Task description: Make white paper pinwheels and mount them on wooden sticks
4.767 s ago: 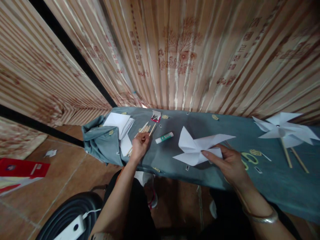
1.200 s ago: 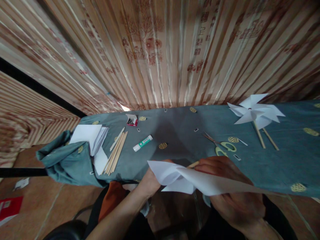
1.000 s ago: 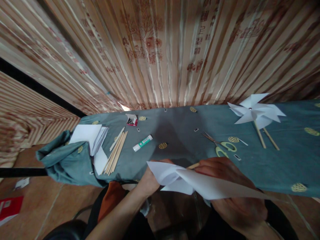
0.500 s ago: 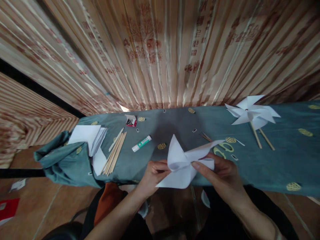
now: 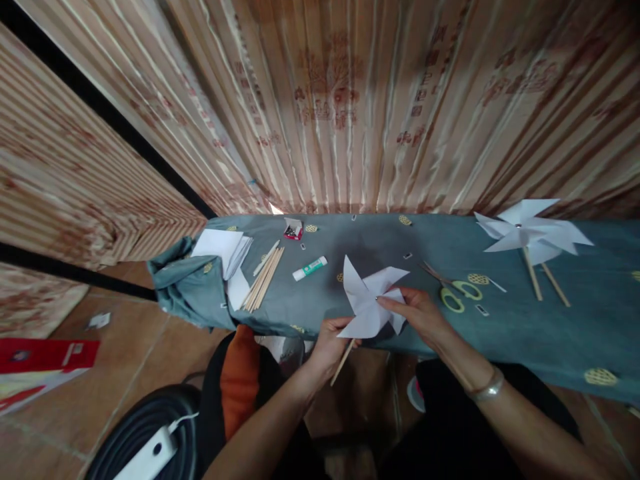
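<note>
A white paper pinwheel [image 5: 367, 319] is held between my two hands over the front edge of the table. My left hand [image 5: 326, 347] is closed around its wooden stick [image 5: 342, 365] just under the paper; most of the grip is hidden behind a blade. With the thumb beside the small metal pin at the pinwheel's centre, my right hand [image 5: 420, 313] pinches the paper from the right, its other fingers partly behind the blades. Green-handled scissors [image 5: 453, 293] lie just beyond my right hand. A glue stick [image 5: 310, 268] rests on the cloth beyond my left hand.
At the right lie finished-looking pinwheels [image 5: 520, 233] on sticks. Wooden sticks [image 5: 265, 280], folded white paper [image 5: 220, 248] and a small red box of pins [image 5: 293, 230] sit at the left. A curtain [image 5: 345, 167] hangs behind the cloth-covered table [image 5: 380, 240].
The pinwheel has turned in my hands, so its pin and stick now show. My right thumb has shifted to beside the pin. The view has swung left.
</note>
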A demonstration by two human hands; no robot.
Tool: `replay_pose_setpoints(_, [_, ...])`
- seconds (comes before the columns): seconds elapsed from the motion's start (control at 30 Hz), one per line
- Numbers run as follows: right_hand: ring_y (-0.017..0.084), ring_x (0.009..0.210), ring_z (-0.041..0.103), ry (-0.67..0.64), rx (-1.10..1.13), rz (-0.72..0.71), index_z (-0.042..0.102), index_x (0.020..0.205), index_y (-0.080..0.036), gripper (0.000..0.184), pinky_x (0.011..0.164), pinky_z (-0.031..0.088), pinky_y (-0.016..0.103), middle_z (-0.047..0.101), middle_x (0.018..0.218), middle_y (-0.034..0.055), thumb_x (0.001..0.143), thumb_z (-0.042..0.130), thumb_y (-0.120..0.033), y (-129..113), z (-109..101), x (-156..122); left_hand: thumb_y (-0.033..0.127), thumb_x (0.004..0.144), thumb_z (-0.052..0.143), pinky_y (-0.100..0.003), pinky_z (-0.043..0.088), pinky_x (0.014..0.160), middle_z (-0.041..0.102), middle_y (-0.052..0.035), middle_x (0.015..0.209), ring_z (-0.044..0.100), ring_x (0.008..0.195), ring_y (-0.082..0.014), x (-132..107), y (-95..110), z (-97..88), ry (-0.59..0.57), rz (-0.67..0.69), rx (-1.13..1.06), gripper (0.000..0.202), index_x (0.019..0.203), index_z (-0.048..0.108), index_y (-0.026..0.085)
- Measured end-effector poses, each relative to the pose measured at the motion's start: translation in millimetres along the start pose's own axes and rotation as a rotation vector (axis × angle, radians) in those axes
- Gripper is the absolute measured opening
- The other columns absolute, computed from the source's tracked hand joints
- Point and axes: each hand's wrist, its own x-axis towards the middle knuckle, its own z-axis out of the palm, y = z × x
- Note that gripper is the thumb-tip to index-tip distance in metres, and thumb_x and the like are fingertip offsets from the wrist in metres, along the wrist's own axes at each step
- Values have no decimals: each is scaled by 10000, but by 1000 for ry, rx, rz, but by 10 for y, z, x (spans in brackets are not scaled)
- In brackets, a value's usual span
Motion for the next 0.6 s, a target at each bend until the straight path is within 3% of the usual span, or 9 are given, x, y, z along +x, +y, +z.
replay_pose_setpoints(0.13, [174,583,587,-144,-181,68,715,686,-142,462,567,435,290,707,652,50,507,815,-557,24,-10,48,340,443,877,-214,282,478,572,-7,458,429,440,-69,-136,-251,-13,100,-69,-126,323,643,770,111])
replay_pose_setpoints(0.3, [159,590,553,-324,-618,-2,699,692,-129,369,549,379,265,649,623,21,653,680,-496,56,-20,221,292,382,926,-214,282,471,606,-19,490,420,437,-60,-234,-404,48,179,-141,-286,360,633,758,96])
replay_pose_setpoints(0.43, [151,577,527,-366,-860,-16,674,610,-149,235,539,328,259,592,564,-5,641,701,-380,9,-13,386,264,394,925,-210,286,461,624,-29,501,432,443,-64,-225,-458,94,178,-162,-349,323,615,756,100])
replay_pose_setpoints(0.6, [151,556,520,-396,-1077,-33,645,561,-180,210,530,275,271,570,543,-6,620,765,-342,-82,24,487,269,381,933,-183,291,462,646,-39,530,436,468,-51,-187,-541,80,122,-155,-377,357,649,775,93])
